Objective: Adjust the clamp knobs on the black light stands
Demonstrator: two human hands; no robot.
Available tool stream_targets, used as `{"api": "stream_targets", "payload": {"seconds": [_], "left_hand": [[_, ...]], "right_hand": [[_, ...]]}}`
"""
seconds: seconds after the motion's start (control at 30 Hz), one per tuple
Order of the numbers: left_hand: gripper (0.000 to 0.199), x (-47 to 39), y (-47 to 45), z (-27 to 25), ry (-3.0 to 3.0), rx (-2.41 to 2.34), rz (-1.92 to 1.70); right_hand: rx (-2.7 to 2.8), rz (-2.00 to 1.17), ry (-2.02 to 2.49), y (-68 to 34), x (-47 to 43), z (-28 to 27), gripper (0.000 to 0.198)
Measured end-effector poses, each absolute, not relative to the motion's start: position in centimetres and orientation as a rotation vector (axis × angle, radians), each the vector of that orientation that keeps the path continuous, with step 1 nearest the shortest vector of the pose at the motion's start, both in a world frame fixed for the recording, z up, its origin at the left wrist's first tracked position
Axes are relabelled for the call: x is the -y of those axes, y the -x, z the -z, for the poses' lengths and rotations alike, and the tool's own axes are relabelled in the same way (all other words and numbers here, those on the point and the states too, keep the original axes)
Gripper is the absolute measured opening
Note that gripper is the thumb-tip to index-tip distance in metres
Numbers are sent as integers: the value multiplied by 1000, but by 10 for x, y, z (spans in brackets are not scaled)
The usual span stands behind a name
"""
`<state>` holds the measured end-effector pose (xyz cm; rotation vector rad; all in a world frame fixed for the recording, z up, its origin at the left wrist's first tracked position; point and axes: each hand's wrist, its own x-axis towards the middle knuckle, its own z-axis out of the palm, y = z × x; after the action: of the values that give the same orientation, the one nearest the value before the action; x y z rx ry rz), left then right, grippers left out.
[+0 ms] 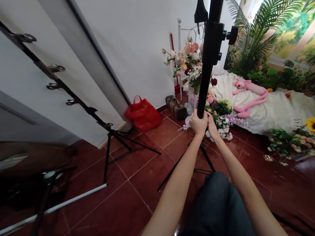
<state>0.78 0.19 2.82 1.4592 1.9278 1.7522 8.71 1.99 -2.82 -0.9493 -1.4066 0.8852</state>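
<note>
A black light stand (207, 74) rises straight up in front of me, its legs spread on the floor. My left hand (198, 123) is wrapped around the lower part of its pole. Close against it on the right side, my right hand (211, 126) also closes on the pole, its fingers partly hidden behind it. Higher up, a clamp collar with a black knob (231, 35) sits on the pole. A black cable plug (200, 11) hangs just left of the pole. The top of the stand is out of view.
At left stands another tripod (110, 132) with metal clips, near a white bar (77, 199) on the red tiles. A red plastic bag (143, 114) lies by the wall. Flowers (187, 57) surround a draped bed (283, 113) bearing a pink plush toy (253, 87).
</note>
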Motion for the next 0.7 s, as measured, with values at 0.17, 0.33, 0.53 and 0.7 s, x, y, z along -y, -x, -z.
{"api": "stream_targets", "payload": {"seconds": [0.17,0.33,0.53,0.7], "left_hand": [[24,-1,-8,-29,-1456,-1927,-1739],[25,-2,-7,-28,-1455,-1928,-1738],[26,-4,-7,-25,-1470,-1904,-1740],[30,-3,-7,-26,-1463,-1905,-1730]], "right_hand": [[1366,-739,1015,-85,-23,27,77],[1348,-719,1060,-88,-30,18,70],[1210,-1057,966,-88,-31,7,55],[1137,-1203,1052,-88,-33,-1,53]]}}
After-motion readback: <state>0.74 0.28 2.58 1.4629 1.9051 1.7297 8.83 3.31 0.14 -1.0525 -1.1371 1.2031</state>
